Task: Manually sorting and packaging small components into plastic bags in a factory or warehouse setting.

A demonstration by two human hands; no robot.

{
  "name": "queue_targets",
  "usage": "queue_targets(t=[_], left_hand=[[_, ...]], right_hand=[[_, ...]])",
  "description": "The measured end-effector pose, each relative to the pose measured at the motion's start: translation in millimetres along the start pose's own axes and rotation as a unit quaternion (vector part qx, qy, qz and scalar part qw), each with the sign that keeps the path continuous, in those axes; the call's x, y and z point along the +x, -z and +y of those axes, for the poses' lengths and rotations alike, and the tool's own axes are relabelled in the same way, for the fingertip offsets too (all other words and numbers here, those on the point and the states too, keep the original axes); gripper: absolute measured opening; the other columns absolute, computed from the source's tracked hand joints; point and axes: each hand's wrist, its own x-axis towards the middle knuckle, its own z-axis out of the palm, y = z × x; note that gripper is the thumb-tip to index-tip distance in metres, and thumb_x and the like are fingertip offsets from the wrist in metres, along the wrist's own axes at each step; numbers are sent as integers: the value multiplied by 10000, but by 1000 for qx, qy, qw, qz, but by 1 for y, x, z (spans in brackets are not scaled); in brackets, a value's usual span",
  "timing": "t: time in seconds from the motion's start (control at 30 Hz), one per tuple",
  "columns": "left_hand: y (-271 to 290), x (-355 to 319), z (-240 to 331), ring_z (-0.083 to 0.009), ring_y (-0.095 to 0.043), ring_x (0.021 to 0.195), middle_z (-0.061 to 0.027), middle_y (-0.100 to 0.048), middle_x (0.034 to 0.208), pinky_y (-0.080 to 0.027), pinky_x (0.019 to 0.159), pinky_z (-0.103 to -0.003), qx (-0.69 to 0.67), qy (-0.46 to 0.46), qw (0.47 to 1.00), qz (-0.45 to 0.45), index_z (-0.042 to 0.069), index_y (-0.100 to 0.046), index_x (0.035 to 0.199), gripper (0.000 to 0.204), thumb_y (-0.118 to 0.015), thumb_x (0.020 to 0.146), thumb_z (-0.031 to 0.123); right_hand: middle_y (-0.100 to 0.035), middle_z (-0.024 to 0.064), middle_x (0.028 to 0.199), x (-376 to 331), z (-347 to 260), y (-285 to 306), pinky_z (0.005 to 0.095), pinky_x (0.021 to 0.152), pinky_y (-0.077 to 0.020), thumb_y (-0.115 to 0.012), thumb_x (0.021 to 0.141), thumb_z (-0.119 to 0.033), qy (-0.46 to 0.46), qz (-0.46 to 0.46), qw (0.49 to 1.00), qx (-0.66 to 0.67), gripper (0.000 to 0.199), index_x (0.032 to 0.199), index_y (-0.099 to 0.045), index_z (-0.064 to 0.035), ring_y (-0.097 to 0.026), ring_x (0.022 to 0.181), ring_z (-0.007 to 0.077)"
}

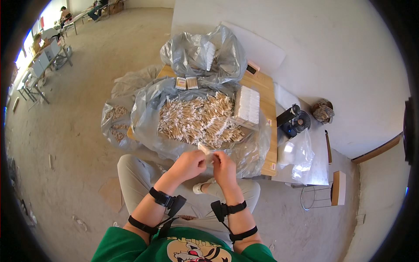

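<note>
Close in front of me, at the near edge of the table, my left hand (pixel 190 165) and my right hand (pixel 224 166) are held near each other with fingers pinched. Between them is a small whitish plastic packet (pixel 204 149), its upper end sticking up past my fingertips. What it contains is too small to tell. Just beyond my hands, a wide heap of cotton swabs (pixel 187 115) with wooden sticks lies on grey plastic sheeting (pixel 146 107). Right of the heap sits a block of white packs (pixel 247 105). Two small packs of swabs (pixel 186 83) lie at its far edge.
A large clear bag (pixel 203 52) with white pieces inside sits at the table's far end. Another bag (pixel 115 118) is at the left. A black fan (pixel 300 121) and clear plastic bags (pixel 297 150) rest on a side table at right. A stool (pixel 337 188) stands nearby; people sit far left.
</note>
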Motion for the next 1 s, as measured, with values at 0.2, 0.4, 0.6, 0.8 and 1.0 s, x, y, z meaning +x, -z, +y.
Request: queue_targets(t=[0.2, 0.4, 0.6, 0.8, 1.0], left_hand=[[-9, 10, -22, -199, -560, 730, -67, -551, 732, -457, 654, -304, -71, 65, 958, 270, 13, -580, 911, 234, -693, 809, 191], [-20, 22, -42, -151, -562, 773, -62, -574, 776, -452, 672, -275, -454, 260, 842, 132, 10, -603, 1022, 321, -724, 790, 196], [-13, 44, -39, -183, -601, 702, -101, -595, 798, -473, 628, -298, -60, 126, 981, 137, -6, -655, 862, 213, -738, 748, 153], [-15, 63, -50, -180, -601, 697, -85, -607, 820, -469, 620, -302, -157, 171, 960, 157, 5, -674, 862, 197, -741, 747, 151], [-19, 74, -59, -158, -576, 686, -77, -602, 784, -452, 614, -281, -186, 185, 944, 199, -1, -673, 828, 133, -711, 780, 117]], right_hand=[[-647, 73, 788, 10, 13, -2, 268, 590, -526, -470, 860, 65, -287, 41, 875, 387, 148, 955, -571, 12, -651, 657, 143], [-648, 83, 938, 15, 46, -24, 255, 772, -481, -468, 876, 43, -257, 55, 912, 316, 229, 1082, -566, 30, -625, 879, 147], [-628, 50, 867, 55, 36, -26, 257, 743, -448, -562, 903, -95, -135, -13, 960, 246, 164, 1035, -607, -8, -562, 806, 94], [-557, -7, 669, 78, 38, -37, 224, 557, -387, -618, 885, -134, -118, 26, 963, 240, 128, 879, -621, -6, -463, 603, 61], [-534, -17, 664, 90, 43, -45, 219, 529, -363, -614, 894, -141, -149, 23, 958, 245, 151, 852, -614, 4, -431, 581, 49]])
